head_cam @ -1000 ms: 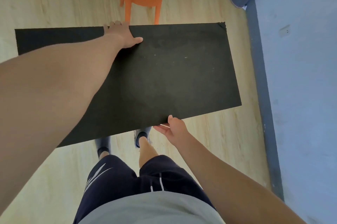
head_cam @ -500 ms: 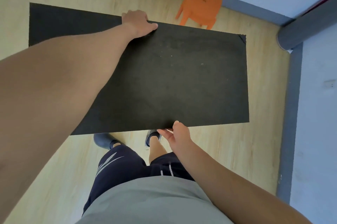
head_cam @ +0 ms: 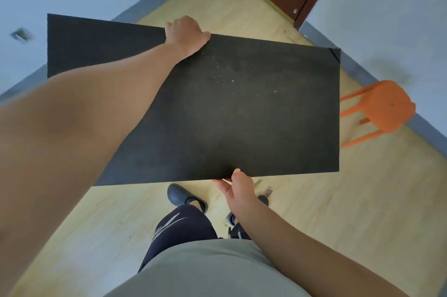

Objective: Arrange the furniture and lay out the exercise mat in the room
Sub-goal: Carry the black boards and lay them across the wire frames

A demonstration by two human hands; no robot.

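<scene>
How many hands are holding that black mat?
2. The left hand grips the mat at its far edge; the right hand pinches its near edge, thumb on top, fingers underneath.

Left arm reached forward, nearly straight, forearm lying across the mat (head_cam: 242, 115). Left hand (head_cam: 186, 34) gripped the far edge, fingers curled over it, thumb flat on the top face. Right arm bent, close to the torso. Right hand (head_cam: 238, 187) pinched the near edge: thumb above, fingers beneath.
</scene>
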